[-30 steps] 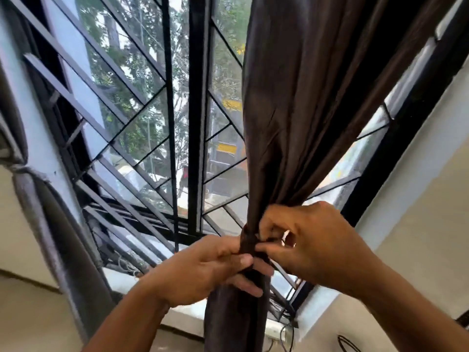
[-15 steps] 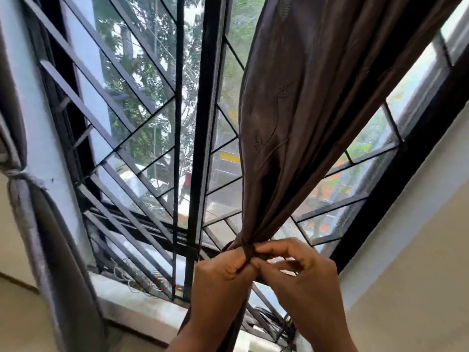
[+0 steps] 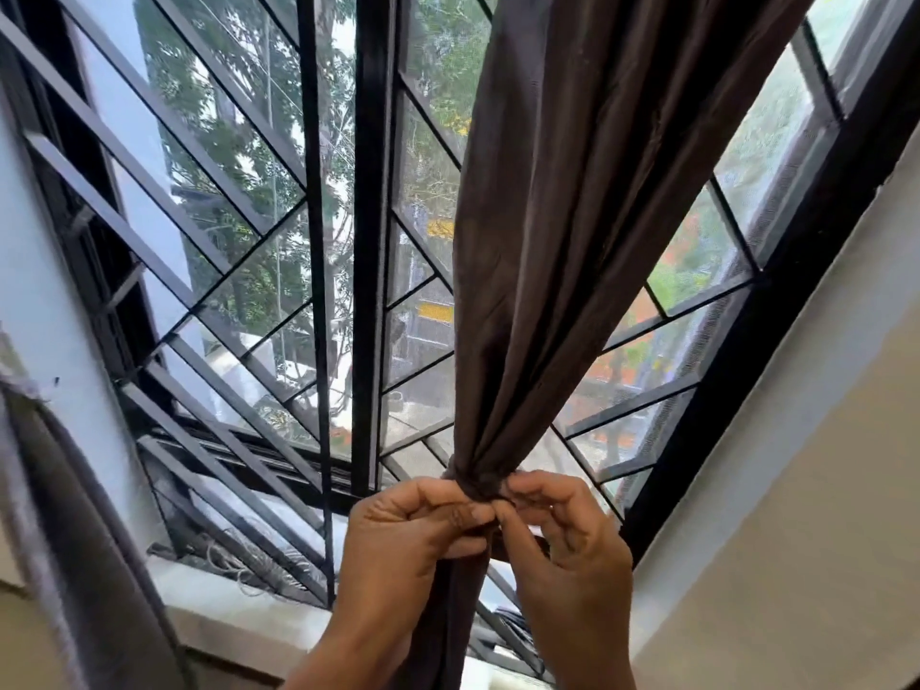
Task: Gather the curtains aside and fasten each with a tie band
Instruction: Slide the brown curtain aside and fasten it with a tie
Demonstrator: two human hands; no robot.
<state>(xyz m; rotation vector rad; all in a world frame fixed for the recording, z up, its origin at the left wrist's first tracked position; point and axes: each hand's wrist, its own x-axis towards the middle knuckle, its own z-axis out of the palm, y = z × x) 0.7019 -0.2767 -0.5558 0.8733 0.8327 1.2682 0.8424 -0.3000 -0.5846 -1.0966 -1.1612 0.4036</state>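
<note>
At the pinched waist of the brown curtain (image 3: 562,231), the left hand (image 3: 398,545) and right hand (image 3: 572,545) met, fingertips narrowed on the ends of a dark tie band (image 3: 479,486) wrapping the gathered folds. Should either pinch slip before the knot set, the band would loosen and the cloth spread again. Counted: two hands, one band, two curtains; the grey curtain (image 3: 84,565) at left appeared already fastened, though blurred.

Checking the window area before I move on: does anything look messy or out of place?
Loose tangled cords lie on the sill behind the grille's lower left corner. Otherwise nothing stands out: both hands work at the gathered curtain.
</note>
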